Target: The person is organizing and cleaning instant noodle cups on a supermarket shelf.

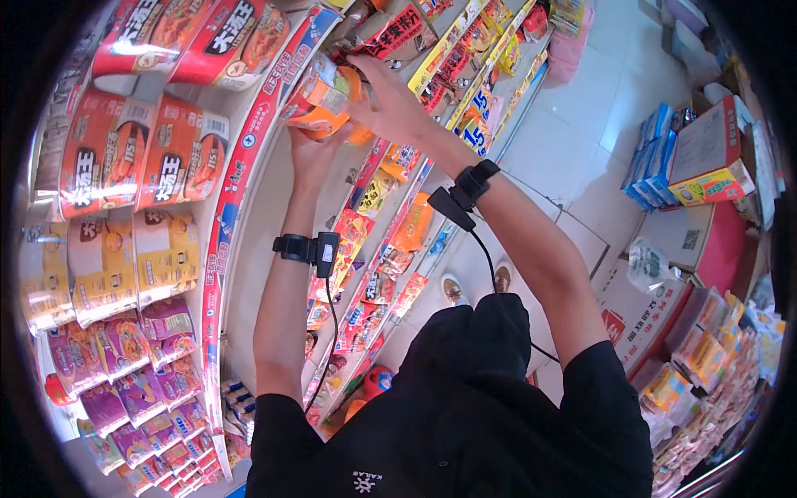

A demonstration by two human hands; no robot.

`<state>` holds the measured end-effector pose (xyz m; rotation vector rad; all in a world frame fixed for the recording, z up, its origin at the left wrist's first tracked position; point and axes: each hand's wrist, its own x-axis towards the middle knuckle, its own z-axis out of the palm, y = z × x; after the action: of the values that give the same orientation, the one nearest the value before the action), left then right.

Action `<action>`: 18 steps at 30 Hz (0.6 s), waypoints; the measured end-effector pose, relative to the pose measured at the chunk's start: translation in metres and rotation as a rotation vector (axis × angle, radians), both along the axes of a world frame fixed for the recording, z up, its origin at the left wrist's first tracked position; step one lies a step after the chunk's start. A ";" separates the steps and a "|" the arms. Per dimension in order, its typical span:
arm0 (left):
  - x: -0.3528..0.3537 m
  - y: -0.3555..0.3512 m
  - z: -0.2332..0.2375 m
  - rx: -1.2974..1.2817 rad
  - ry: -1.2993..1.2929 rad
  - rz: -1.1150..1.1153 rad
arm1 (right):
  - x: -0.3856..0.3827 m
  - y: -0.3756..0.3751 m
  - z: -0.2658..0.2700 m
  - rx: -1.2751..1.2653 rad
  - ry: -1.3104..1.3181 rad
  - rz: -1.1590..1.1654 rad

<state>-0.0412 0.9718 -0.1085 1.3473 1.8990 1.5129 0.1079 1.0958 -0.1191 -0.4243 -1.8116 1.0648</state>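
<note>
Orange noodle cup (322, 98): held up in the air between both hands, just off the front edge of the upper shelf, close against the red price rail (237, 187) and tilted on its side.
Left hand (314, 153): raised, palm towards the cup. It cups the cup's lower side from beneath, fingers curled up against it and closed on it.
Left arm: stretched almost straight up from the shoulder, forearm bare, a black wrist strap (305, 247) round the wrist with a thin cable (332, 332) hanging down from it.
Right hand (388, 104): reaches across from the other side. Fingers are spread and wrapped over the cup's top end, thumb side towards the shelf, holding it firmly.
Right arm: bent at the elbow, forearm slanting up to the cup, a second black strap (465, 192) at the wrist.
Upper shelf: red noodle bowls (141, 158) stand in rows behind the rail.
Below them: yellow bowls (108, 257), then purple bowls (124, 353) towards the shelf's lower end.
Lower shelves: snack packets (365, 249) along the front edges, under the raised arms.
Floor (581, 108): pale tiles. Blue packs (652, 158) and a cardboard carton (706, 153) are stacked well apart from the shelf.
</note>
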 end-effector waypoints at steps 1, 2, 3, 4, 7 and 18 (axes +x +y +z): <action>0.002 0.000 -0.002 0.005 -0.004 0.006 | -0.003 -0.003 0.001 0.222 0.053 -0.146; 0.004 0.000 -0.005 0.053 -0.025 0.007 | -0.005 -0.006 0.007 0.224 0.050 -0.138; 0.002 -0.002 -0.010 0.099 -0.045 0.008 | -0.007 -0.009 0.018 0.242 0.017 -0.130; -0.001 -0.002 -0.013 0.102 -0.049 0.013 | -0.007 -0.009 0.029 0.262 -0.015 -0.124; -0.012 -0.004 -0.021 0.153 0.032 -0.004 | -0.002 0.020 0.047 0.016 -0.093 0.318; -0.013 -0.034 -0.014 -0.107 0.172 0.150 | -0.033 0.028 0.034 0.031 -0.036 0.363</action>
<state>-0.0539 0.9383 -0.1224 1.3516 2.1990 1.3786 0.0747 1.1235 -0.0849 -0.0958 -1.9812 1.2776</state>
